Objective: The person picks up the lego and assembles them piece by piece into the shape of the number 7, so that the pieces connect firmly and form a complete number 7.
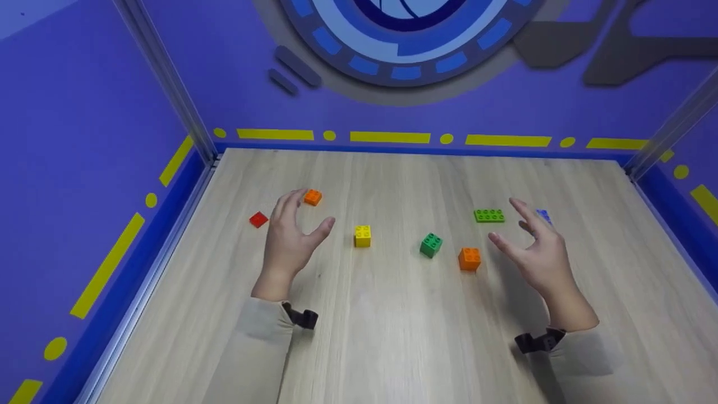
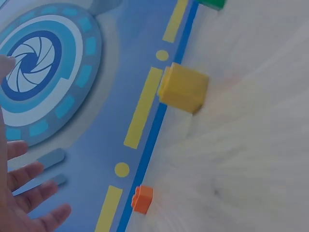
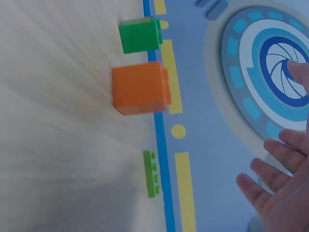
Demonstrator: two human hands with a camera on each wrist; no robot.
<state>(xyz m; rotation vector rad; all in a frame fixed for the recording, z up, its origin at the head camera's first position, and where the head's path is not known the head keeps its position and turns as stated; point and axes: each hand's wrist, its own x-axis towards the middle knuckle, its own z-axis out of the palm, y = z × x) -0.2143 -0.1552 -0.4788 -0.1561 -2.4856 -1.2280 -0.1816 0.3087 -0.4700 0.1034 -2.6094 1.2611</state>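
Note:
My left hand (image 1: pixel 289 238) hovers above the table with thumb and fingers spread, holding nothing. Just beyond its fingertips lies a small orange brick (image 1: pixel 313 197), and a flat red brick (image 1: pixel 258 219) lies to its left. To the right of that thumb stands a yellow brick (image 1: pixel 363 236). My right hand (image 1: pixel 538 252), also spread and holding nothing, is nearest a flat light-green brick (image 1: pixel 489 216) and a larger orange brick (image 1: pixel 469 259). A blue patterned brick (image 1: pixel 543 215) is partly hidden behind its fingers. Between the hands sits a dark green brick (image 1: pixel 431 245).
The bricks lie apart on a wooden table (image 1: pixel 381 325). Blue-purple panels (image 1: pixel 101 140) with yellow markings wall in its left, right and far sides. A dark strap with a small camera (image 1: pixel 303 318) sits on the left wrist, another (image 1: pixel 538 341) on the right.

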